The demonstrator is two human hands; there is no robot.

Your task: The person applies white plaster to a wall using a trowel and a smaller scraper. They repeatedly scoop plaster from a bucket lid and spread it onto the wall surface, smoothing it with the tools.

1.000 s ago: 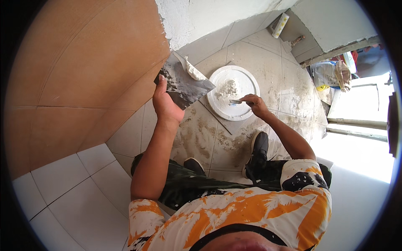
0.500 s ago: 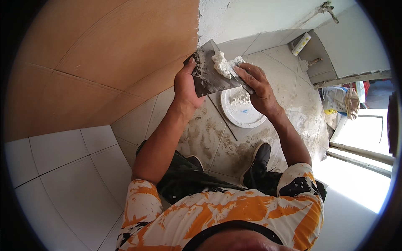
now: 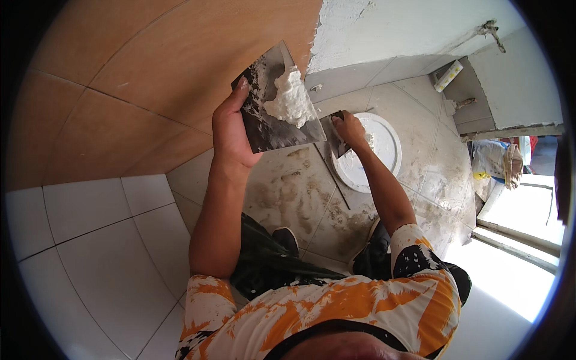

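My left hand [image 3: 229, 129] is closed on the edge of a flat, dark metal plastering plate [image 3: 273, 137], thumb on top, in front of the tan wall. A thick lump of white putty [image 3: 293, 101] lies on the plate, with smears around it. My right hand [image 3: 351, 130] grips a broad metal putty knife [image 3: 332, 133], its blade close to the plate's lower right corner. Beneath that hand is a round white tub [image 3: 390, 157] with some white putty in it; the hand and forearm hide part of it.
A thin dark rod [image 3: 339, 186] lies on the stained tile floor [image 3: 282, 192] beside the tub. White tiles [image 3: 102, 258] are on the left, and a tan tiled wall [image 3: 156, 72] rises ahead. At right are a patterned roll [image 3: 449, 75], bags [image 3: 495, 159] and a bright doorway [image 3: 519, 201].
My left hand has moved left with the plate. The putty knife has come away from the putty on the plate, and my right hand has moved down over the tub.
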